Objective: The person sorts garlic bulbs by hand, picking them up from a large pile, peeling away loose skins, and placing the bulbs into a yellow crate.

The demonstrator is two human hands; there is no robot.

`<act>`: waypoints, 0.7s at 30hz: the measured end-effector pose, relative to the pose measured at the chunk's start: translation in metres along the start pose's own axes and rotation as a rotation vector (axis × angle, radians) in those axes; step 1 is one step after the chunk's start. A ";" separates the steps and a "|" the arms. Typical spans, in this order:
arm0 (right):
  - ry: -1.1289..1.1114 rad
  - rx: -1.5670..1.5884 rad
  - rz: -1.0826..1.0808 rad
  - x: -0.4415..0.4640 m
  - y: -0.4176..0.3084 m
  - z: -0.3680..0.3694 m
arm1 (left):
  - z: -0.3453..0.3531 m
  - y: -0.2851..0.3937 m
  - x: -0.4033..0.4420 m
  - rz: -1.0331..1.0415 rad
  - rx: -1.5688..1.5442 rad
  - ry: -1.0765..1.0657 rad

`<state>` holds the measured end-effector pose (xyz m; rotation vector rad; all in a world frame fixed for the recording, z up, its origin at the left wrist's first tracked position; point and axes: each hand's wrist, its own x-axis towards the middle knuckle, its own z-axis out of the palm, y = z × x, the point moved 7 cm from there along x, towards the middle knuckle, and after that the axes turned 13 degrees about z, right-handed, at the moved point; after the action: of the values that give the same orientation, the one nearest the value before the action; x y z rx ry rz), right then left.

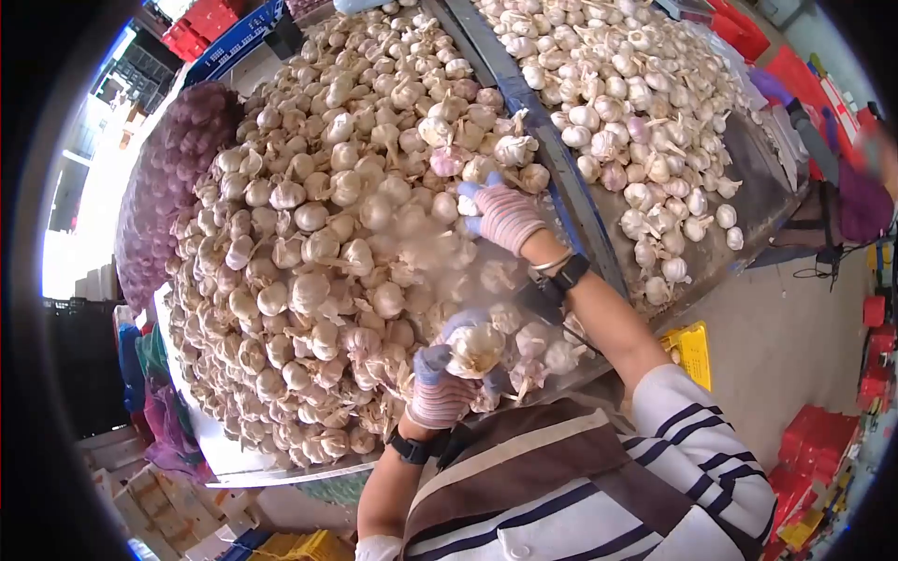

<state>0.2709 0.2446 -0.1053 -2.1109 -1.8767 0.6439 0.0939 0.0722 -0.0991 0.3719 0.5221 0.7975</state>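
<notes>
Garlic bulbs (pixel 309 215) lie in a wide heap over the table before me. My left hand (pixel 443 388), in a striped glove with blue-grey fingertips, holds a large garlic bulb (pixel 475 350) near the table's front edge. Farther forward and to the right, my right hand (pixel 503 215), gloved the same way, reaches over the heap beside the blue divider. Its fingers are curled round a small white bulb (pixel 467 205), partly hidden by them. Loose bulbs lie between and around both hands.
Beyond the blue-edged divider (pixel 561 159), a second heap of garlic (pixel 636 112) covers part of another table. A mesh sack (pixel 178 178) stands at the left. Yellow crate (pixel 690 353) sits below the right table; red crates (pixel 816 444) stand at the lower right. Another person's arm (pixel 875 154) shows at the far right.
</notes>
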 end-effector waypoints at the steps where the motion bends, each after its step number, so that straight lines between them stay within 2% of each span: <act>1: 0.033 0.050 -0.002 -0.007 0.001 -0.007 | -0.008 -0.005 -0.004 -0.004 -0.260 0.028; 2: 0.003 0.226 0.003 -0.017 0.007 -0.015 | -0.011 -0.006 -0.007 -0.002 -0.265 0.033; 4: -0.093 0.540 0.069 -0.050 0.021 -0.048 | -0.016 0.003 -0.008 0.152 -0.181 0.017; 5: 0.000 0.549 -0.026 -0.075 0.035 -0.074 | -0.016 0.010 -0.018 0.130 -0.048 0.242; 6: 0.089 0.406 -0.074 -0.107 0.037 -0.114 | 0.006 0.020 -0.015 0.189 -0.114 0.079; 7: 0.047 0.187 0.045 -0.145 0.044 -0.145 | 0.005 0.023 -0.015 0.192 -0.088 0.066; 8: -0.095 -0.093 0.170 -0.183 0.056 -0.164 | 0.004 0.026 -0.015 0.197 -0.065 0.053; 10: -0.087 -0.180 0.113 -0.233 0.063 -0.192 | 0.019 0.031 -0.013 0.211 -0.131 0.103; 13: -0.040 -0.012 0.245 -0.240 0.085 -0.163 | 0.017 0.023 -0.007 0.192 -0.181 0.154; 15: -0.154 -0.003 0.384 -0.206 0.075 -0.120 | 0.020 0.022 -0.003 0.178 -0.096 0.114; 16: -0.013 -0.061 0.291 -0.192 0.081 -0.089 | 0.022 0.023 -0.003 0.175 -0.093 0.109; 17: -0.004 -0.169 0.302 -0.179 0.082 -0.064 | 0.024 0.025 -0.003 0.173 -0.099 0.105; 18: -0.155 -0.232 0.371 -0.166 0.083 -0.038 | 0.026 0.027 -0.003 0.172 -0.106 0.104; 21: -0.094 -0.275 0.315 -0.147 0.082 0.000 | 0.024 0.043 -0.010 0.240 -0.069 0.123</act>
<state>0.3315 0.0877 -0.1191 -2.6293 -1.7817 0.5840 0.0774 0.0892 -0.0549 0.3266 0.5699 1.0723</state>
